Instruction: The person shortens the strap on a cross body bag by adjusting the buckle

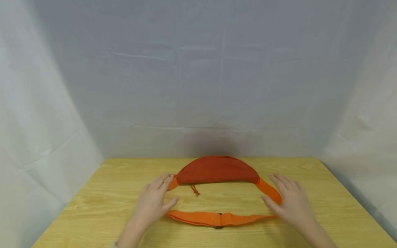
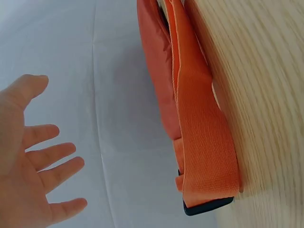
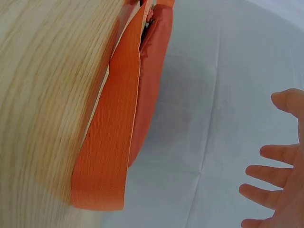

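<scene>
A red waist bag (image 1: 217, 170) lies on the table, its curved side toward the back wall. Its orange strap (image 1: 198, 218) loops round toward the front, where a dark slider sits midway. A thin red zipper cord (image 1: 194, 190) hangs from the bag's front edge. My left hand (image 1: 154, 199) hovers by the strap's left end, fingers spread and holding nothing. On the opposite side my right hand (image 1: 289, 201) is held likewise over the strap's right bend. Both wrist views show the hands apart from the strap. In the left wrist view a black buckle (image 2: 208, 206) shows at the strap's bend.
The wooden table (image 1: 102, 206) reaches back to a pale sheet wall (image 1: 198, 86). White sheets hang along the left side (image 1: 37, 131) and the right side (image 1: 369, 137).
</scene>
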Motion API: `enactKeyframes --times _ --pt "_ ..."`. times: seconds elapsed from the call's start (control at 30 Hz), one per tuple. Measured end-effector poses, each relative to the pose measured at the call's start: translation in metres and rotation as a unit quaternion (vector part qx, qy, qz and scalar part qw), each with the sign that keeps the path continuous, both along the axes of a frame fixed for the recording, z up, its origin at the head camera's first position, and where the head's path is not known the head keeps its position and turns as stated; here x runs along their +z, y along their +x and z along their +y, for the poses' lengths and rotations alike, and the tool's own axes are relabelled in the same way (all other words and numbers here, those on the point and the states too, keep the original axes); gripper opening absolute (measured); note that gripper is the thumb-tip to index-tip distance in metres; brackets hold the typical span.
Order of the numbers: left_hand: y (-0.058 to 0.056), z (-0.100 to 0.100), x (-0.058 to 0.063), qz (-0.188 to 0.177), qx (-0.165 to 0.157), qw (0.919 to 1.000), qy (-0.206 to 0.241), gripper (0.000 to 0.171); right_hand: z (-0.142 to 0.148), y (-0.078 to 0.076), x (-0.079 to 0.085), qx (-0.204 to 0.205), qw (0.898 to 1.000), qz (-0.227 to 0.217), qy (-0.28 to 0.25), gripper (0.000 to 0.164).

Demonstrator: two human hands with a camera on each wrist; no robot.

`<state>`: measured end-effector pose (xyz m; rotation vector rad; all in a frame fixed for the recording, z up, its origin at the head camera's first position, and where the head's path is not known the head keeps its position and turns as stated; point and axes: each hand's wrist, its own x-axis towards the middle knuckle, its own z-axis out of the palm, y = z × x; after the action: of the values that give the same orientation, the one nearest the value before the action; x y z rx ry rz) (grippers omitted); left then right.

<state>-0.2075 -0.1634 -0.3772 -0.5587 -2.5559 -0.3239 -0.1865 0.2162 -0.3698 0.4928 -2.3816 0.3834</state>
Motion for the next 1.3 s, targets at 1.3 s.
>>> enactKeyframes --times 1.3 --pt "-0.007 0.058 -0.023 -0.167 -0.171 0.9528 -0.187 0.054 -0.055 -0.025 -0.032 0.154 0.961 -0.199 0.113 0.042"
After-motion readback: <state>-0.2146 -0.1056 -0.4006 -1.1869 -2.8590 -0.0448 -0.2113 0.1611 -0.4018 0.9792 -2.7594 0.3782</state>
